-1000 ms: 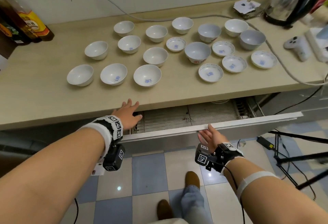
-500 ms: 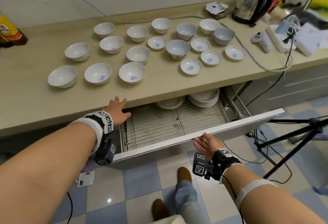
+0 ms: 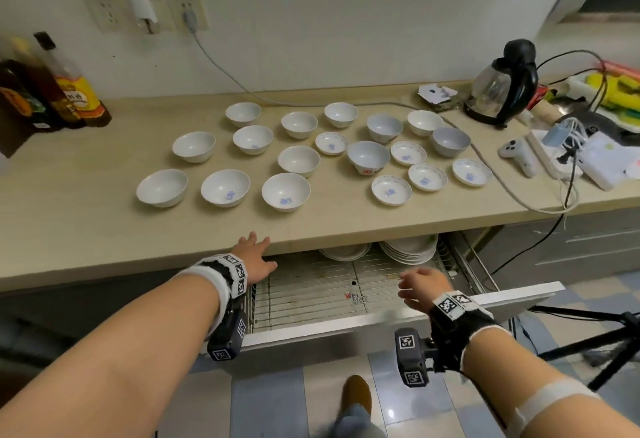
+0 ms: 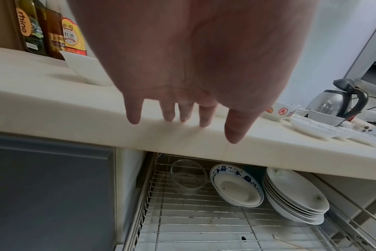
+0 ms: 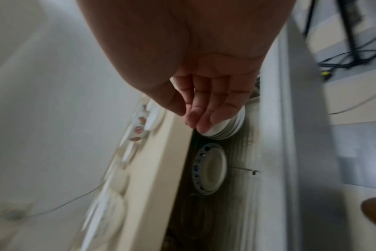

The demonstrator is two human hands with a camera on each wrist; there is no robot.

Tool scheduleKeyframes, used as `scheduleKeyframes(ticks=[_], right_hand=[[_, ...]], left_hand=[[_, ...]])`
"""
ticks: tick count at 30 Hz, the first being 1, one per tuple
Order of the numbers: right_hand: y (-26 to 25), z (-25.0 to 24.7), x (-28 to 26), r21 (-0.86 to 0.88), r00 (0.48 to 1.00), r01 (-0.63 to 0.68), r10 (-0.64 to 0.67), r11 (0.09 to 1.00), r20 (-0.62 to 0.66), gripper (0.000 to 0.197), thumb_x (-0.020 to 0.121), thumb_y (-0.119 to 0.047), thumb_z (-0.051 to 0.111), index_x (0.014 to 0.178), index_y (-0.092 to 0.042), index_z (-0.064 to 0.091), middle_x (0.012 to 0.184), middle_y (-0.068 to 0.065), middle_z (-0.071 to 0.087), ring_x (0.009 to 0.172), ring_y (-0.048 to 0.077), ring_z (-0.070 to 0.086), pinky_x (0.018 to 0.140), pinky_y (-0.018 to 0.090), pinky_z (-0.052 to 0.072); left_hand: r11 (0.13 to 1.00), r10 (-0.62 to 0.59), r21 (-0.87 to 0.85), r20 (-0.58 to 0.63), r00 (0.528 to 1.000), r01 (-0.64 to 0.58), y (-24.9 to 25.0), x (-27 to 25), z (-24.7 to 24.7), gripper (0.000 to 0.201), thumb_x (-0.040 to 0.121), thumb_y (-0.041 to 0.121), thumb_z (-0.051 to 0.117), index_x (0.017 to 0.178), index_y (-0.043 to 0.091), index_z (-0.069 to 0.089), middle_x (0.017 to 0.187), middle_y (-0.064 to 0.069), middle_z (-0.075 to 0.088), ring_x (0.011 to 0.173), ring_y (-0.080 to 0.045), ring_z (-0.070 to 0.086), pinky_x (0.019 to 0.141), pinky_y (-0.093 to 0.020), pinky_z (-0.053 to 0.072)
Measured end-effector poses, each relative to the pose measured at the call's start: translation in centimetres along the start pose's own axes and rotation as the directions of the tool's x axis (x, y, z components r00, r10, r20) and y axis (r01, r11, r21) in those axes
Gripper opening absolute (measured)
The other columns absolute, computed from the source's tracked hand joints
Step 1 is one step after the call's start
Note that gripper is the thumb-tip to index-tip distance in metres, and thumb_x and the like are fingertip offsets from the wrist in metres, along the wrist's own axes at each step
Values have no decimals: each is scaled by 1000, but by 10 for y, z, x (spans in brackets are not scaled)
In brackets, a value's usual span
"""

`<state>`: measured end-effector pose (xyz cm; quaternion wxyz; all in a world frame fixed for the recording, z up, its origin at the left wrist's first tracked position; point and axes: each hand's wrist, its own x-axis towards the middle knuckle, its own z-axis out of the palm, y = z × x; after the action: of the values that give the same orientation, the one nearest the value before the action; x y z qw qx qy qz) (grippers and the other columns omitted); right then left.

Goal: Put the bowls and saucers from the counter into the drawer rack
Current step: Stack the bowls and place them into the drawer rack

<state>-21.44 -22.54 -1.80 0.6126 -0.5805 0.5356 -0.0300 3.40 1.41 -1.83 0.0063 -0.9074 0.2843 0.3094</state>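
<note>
Both hands are empty with loose fingers: the left hand [image 3: 254,255] at the desk [image 3: 86,229] edge lies nearest the bowls [image 3: 286,191], the right hand [image 3: 420,287] over the rack [image 3: 311,295] below the saucers [image 3: 391,189].

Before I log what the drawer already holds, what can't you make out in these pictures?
- Back of the drawer rack: head view, hidden under the counter.
- Plate stack: exact count unclear; right wrist view is blurred and the right hand overlaps it.
- Glass cup: only in the left wrist view; contents unclear.
- Bowls behind the left hand: covered by the palm.
</note>
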Motion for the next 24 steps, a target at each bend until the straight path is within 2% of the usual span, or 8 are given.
scheduleKeyframes(ticks=[4, 8, 10, 12, 14, 17, 21, 24], right_hand=[[-69, 31, 23, -103, 979, 181, -169, 978, 114, 8, 90, -5, 55, 87, -4, 63, 78, 14, 63, 58, 23, 59, 51, 25, 49], [-125, 75, 50, -101, 933, 214, -173, 972, 316, 13, 93, -11, 54, 100, -4, 62, 86, 12, 65, 70, 26, 66, 63, 31, 54], [-143, 95, 62, -93, 914, 186, -138, 978, 380, 14, 93, -11, 52, 104, -6, 60, 91, 12, 64, 73, 27, 68, 64, 32, 56], [-157, 115, 76, -105, 902, 155, -97, 982, 422, 11, 94, -13, 54, 104, -9, 57, 95, 12, 62, 71, 28, 68, 62, 34, 56], [-167, 133, 88, -141, 889, 131, -53, 981, 454, 15, 94, -15, 56, 108, -10, 52, 102, 14, 59, 71, 28, 68, 64, 37, 59], [-175, 156, 102, -197, 865, 133, -17, 971, 501, 25, 95, -18, 58, 116, -9, 48, 108, 18, 58, 70, 29, 69, 67, 42, 62], [-175, 176, 117, -247, 880, 178, -42, 953, 472, 10, 89, -12, 57, 96, -14, 50, 109, 24, 63, 75, 40, 73, 68, 53, 62], [-176, 179, 121, -265, 880, 223, -77, 938, 468, 10, 85, -9, 55, 93, -13, 50, 96, 23, 69, 71, 41, 75, 65, 51, 63]], left_hand=[[996, -13, -87, -33, 999, 10, -1, -2, -15, 74, 97, 56, 48, 160, 24, 26, 170, -8, 14, 155, -30, 18, 124, -39, 18], [885, -144, -458, -107, 984, 80, -10, 4, -36, 55, 90, 53, 59, 132, 18, 61, 140, -5, 59, 129, -24, 55, 111, -36, 41], [696, -281, -708, -121, 952, 116, -18, 14, -47, 34, 92, 47, 61, 102, 15, 64, 115, -8, 68, 103, -25, 64, 92, -34, 50], [382, -447, -910, -30, 894, 160, -22, 22, -61, 28, 99, 38, 58, 86, 12, 57, 100, -12, 66, 83, -26, 62, 71, -33, 50], [129, -565, -980, 53, 824, 152, -27, 30, -73, 30, 100, 37, 56, 89, 8, 57, 93, -14, 69, 75, -27, 65, 65, -33, 52], [-24, -615, -995, 94, 783, 101, -31, 46, -81, 27, 103, 33, 53, 98, 6, 51, 92, -21, 69, 73, -30, 68, 67, -37, 55], [-83, -638, -995, 97, 764, 57, -34, 64, -79, 31, 105, 27, 50, 129, 9, 47, 113, -26, 69, 75, -30, 70, 62, -35, 56], [-39, -690, -998, 58, 721, 43, -37, 78, -77, 29, 103, 16, 49, 131, 7, 48, 91, -20, 71, 67, -26, 69, 57, -34, 57]])
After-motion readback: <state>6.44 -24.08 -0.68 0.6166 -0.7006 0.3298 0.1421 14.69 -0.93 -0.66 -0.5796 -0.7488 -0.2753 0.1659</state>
